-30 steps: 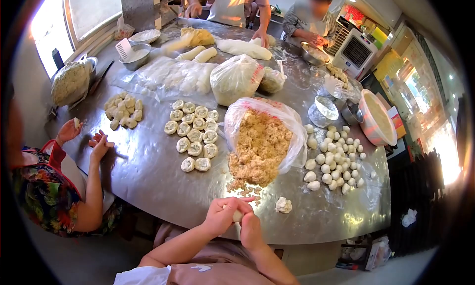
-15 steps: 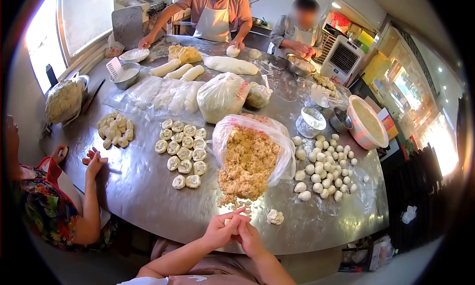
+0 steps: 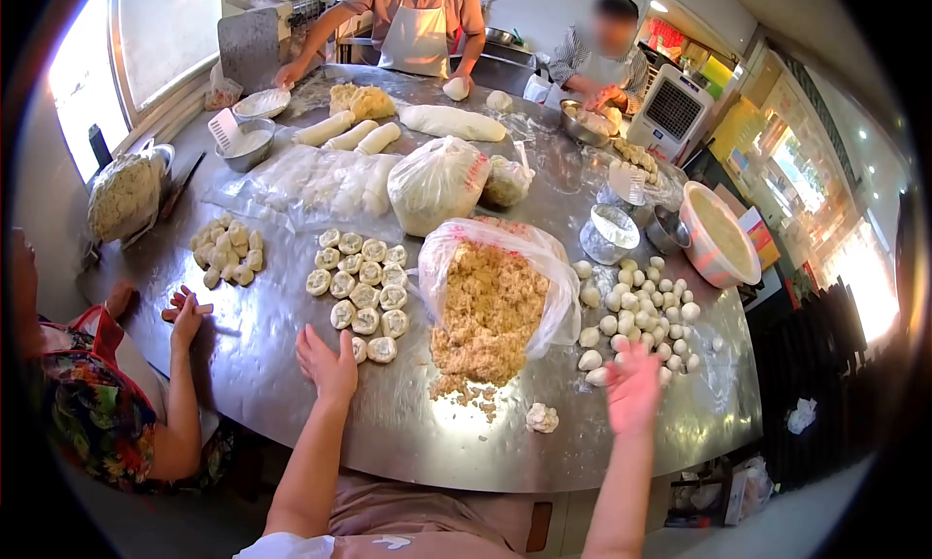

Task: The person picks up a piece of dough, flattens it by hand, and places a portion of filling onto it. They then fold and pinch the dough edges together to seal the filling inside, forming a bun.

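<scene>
The person's hands had parted since the earlier frame, when they met at the table's near edge: the left hand (image 3: 328,367) had moved out to the left, the right hand (image 3: 634,386) to the right. The left was open, fingers spread, its thumb right beside the nearest of the rows of round buns (image 3: 365,297); whether it touched could not be told. The right was also unclenched, palm showing, reaching over the near edge of a cluster of white dough balls (image 3: 631,321). Between the hands lay a pleated dough lump (image 3: 542,418) and, beyond it, crumbly filling (image 3: 488,316) spilling from a plastic bag (image 3: 560,312). Farther off stood a tied bag (image 3: 435,185), then dough rolls (image 3: 351,137) on the metal table (image 3: 262,350).
</scene>
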Action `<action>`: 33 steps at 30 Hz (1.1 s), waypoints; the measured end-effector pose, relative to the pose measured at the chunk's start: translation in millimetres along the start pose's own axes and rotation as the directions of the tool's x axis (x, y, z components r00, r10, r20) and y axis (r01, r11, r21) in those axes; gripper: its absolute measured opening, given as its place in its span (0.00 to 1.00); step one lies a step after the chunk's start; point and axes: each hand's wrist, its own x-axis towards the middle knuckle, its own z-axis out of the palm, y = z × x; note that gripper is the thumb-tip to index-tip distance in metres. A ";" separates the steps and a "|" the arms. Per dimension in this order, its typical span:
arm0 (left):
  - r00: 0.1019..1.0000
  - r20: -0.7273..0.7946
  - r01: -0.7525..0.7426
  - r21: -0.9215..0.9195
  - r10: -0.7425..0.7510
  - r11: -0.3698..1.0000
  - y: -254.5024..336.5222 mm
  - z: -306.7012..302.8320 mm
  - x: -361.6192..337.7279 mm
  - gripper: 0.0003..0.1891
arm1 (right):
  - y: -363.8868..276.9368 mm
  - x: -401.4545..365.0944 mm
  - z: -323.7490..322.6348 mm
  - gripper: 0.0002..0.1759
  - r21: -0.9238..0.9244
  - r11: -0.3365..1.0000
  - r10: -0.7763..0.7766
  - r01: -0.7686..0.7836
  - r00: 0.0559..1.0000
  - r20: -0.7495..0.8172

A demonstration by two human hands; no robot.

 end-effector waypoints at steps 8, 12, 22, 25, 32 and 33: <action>0.979 0.194 0.052 0.015 -0.054 0.999 8.3 1.0 11.5 0.23 | 154.9 -65.2 34.8 0.31 -0.857 0.405 0.059 0.317 0.927 0.371; 0.992 0.117 0.052 -0.072 -0.043 0.996 -1.7 4.0 -1.1 0.20 | 183.1 -64.0 61.3 0.25 -0.788 0.079 -0.225 0.611 0.781 0.583; 0.953 0.284 -0.028 -0.266 0.106 0.964 6.6 -18.2 -26.8 0.22 | 169.6 -52.5 40.2 0.13 -0.753 0.194 -0.123 0.628 0.777 0.617; 0.958 0.245 -0.055 -0.345 0.146 0.937 9.2 -20.7 -36.2 0.25 | 161.2 -56.0 35.0 0.22 -0.865 0.218 -0.056 0.452 0.891 0.451; 0.945 0.215 -0.175 -0.307 0.247 0.936 9.1 -25.8 -46.4 0.15 | 182.9 -66.8 79.4 0.31 -0.824 0.012 -0.052 0.566 0.824 0.565; 0.939 0.318 0.022 -0.437 0.131 0.899 6.8 -24.8 -48.1 0.15 | 190.3 -66.8 84.4 0.32 -0.810 -0.007 -0.072 0.586 0.808 0.585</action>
